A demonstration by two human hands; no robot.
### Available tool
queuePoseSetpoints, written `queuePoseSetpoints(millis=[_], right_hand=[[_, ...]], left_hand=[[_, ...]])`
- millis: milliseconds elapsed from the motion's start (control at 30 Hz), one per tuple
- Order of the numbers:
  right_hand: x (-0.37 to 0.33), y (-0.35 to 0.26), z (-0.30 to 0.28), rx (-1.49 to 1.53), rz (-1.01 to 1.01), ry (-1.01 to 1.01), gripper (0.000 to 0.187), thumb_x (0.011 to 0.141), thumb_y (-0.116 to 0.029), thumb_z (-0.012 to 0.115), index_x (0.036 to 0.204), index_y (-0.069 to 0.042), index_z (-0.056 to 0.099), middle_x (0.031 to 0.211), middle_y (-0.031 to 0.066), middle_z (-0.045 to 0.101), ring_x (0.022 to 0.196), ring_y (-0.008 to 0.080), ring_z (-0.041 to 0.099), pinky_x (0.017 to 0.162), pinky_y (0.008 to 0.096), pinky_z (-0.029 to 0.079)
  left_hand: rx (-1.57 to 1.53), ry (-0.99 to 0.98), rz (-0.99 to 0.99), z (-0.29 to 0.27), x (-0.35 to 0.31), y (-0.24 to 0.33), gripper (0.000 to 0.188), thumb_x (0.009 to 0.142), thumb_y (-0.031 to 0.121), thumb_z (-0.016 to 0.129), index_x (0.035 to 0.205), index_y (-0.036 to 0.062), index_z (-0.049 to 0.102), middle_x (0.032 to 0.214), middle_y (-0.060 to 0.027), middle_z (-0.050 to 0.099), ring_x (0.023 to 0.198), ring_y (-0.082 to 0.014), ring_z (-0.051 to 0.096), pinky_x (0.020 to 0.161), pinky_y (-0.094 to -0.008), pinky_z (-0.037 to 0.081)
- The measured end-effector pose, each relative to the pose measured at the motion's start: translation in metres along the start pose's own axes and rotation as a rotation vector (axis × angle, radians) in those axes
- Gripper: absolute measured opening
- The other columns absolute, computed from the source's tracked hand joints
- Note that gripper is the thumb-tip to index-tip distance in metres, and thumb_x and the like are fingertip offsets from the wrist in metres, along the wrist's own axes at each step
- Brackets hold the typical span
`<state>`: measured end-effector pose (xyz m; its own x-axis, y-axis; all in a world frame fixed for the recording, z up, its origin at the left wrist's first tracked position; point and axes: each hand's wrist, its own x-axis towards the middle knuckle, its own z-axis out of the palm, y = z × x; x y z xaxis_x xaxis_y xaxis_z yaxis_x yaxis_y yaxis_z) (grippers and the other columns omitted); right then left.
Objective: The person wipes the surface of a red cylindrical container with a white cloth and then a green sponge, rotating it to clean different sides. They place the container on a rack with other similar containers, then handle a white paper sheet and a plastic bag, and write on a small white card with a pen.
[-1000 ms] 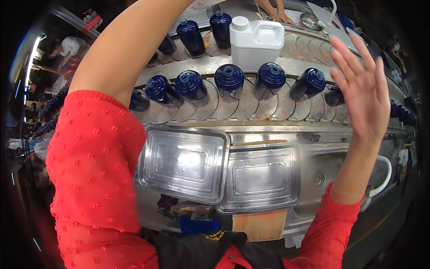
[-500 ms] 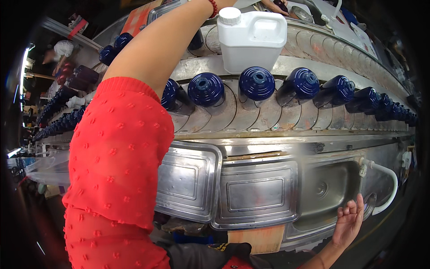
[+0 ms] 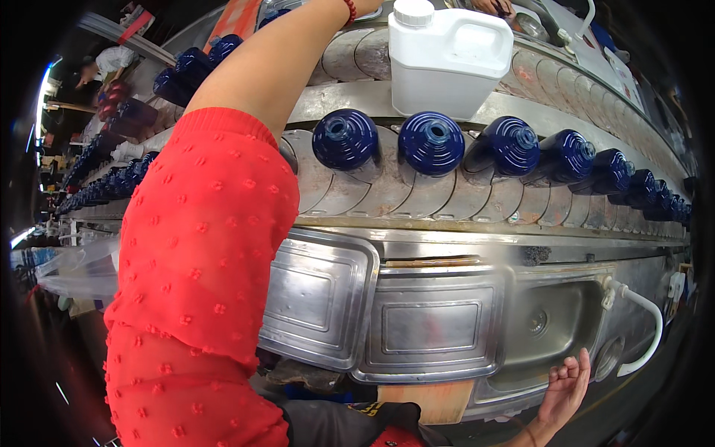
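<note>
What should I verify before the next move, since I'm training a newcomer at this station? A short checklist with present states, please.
1. Right hand free: ok; its fingers are loosely curled and nothing shows in them.
2. Left hand grip: cannot tell; the picture's upper edge cuts the hand off.
3. White jug upright and capped: ok; a white cap sits on it.
4. Left forearm apart from the jug: ok; a gap shows between them in this view.
5. Blue bottles closed: not ok; the nearest two on the conveyor show open necks.
</note>
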<state>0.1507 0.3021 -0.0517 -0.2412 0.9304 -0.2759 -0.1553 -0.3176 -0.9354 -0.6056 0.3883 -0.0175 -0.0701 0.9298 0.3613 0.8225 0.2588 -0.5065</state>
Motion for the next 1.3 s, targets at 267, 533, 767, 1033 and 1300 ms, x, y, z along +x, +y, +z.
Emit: queuePoseSetpoints(millis=[267, 533, 767, 1033, 1300], right_hand=[[-0.006, 0.006, 0.009, -0.024, 0.003, 0.0, 0.05, 0.105, -0.028, 0.053, 0.143, 0.004, 0.046, 0.105, 0.0095, 0.064, 0.084, 0.0123, 0.056, 0.073, 0.0282, 0.049], [-0.026, -0.004, 0.028, 0.017, 0.005, -0.108, 0.046, 0.104, -0.026, 0.054, 0.14, 0.003, 0.049, 0.104, 0.0103, 0.064, 0.086, 0.014, 0.055, 0.076, 0.0303, 0.047], [-0.072, -0.035, 0.034, 0.019, 0.063, -0.075, 0.043, 0.105, -0.023, 0.053, 0.138, 0.003, 0.05, 0.106, 0.0114, 0.066, 0.085, 0.0145, 0.056, 0.077, 0.0303, 0.048], [-0.094, -0.046, 0.042, -0.031, 0.116, -0.097, 0.039, 0.106, -0.02, 0.05, 0.138, 0.003, 0.051, 0.106, 0.0115, 0.065, 0.084, 0.0138, 0.056, 0.077, 0.0292, 0.048], [-0.086, -0.022, 0.027, -0.137, 0.06, -0.046, 0.038, 0.106, -0.02, 0.052, 0.137, 0.002, 0.052, 0.104, 0.0092, 0.065, 0.083, 0.0123, 0.057, 0.076, 0.0279, 0.048]], left_hand=[[-0.222, -0.979, -0.073, 0.027, -0.06, -0.001, 0.084, 0.077, 0.031, 0.075, 0.152, 0.0086, 0.043, 0.145, -0.0195, 0.055, 0.131, -0.0339, 0.055, 0.106, -0.0434, 0.046], [-0.833, -0.365, -0.418, 0.025, -0.127, -0.103, 0.028, 0.084, 0.021, 0.062, 0.106, 0.0061, 0.07, 0.103, -0.0174, 0.072, 0.096, -0.0319, 0.071, 0.084, -0.0452, 0.055], [-0.158, -0.734, -0.077, -0.069, -0.164, -0.092, 0.046, 0.082, 0.026, 0.068, 0.125, 0.0082, 0.067, 0.12, -0.0193, 0.07, 0.114, -0.0351, 0.066, 0.097, -0.0427, 0.053], [-0.147, -0.655, -0.199, -0.056, -0.209, -0.133, 0.031, 0.083, 0.018, 0.065, 0.111, 0.0095, 0.073, 0.109, -0.0159, 0.072, 0.106, -0.0325, 0.068, 0.091, -0.0447, 0.054], [-0.137, -0.6, -0.13, 0.005, -0.212, -0.13, 0.023, 0.086, 0.021, 0.058, 0.087, 0.0064, 0.076, 0.091, -0.0178, 0.074, 0.089, -0.0361, 0.071, 0.082, -0.0465, 0.056]])
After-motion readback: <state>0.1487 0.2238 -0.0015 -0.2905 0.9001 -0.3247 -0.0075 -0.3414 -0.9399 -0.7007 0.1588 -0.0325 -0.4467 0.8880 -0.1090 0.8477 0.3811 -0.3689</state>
